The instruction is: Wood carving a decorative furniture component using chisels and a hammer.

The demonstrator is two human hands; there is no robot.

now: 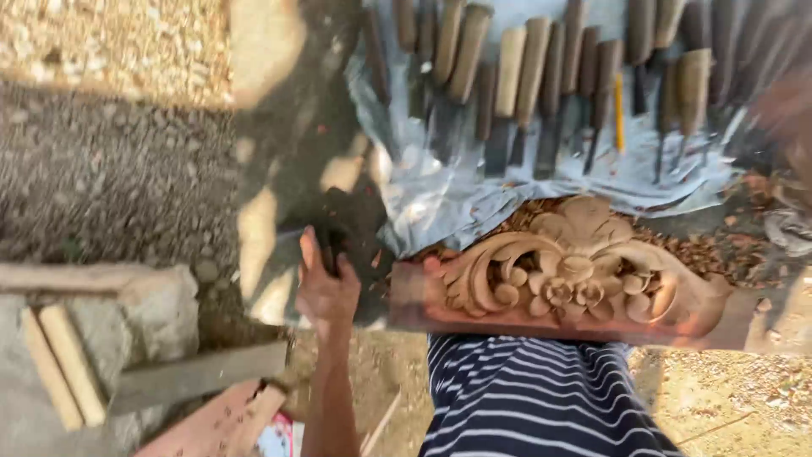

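Note:
My left hand [326, 288] is at the left end of a carved wooden panel [584, 275] and is closed around a dark tool [331, 241] that sticks up from the fist. What kind of tool it is stays unclear. The panel shows raised scrolls and flowers and lies across the bench in front of my striped shirt. A blurred brownish shape [788, 110] at the right edge, over the chisels, looks like my right hand. Its fingers cannot be made out.
A row of several wooden-handled chisels [541, 76] lies on a crumpled plastic sheet [440, 199] behind the panel. Wood chips [702, 250] are scattered around the carving. Stone blocks and planks [127, 355] sit on gravel ground at the lower left.

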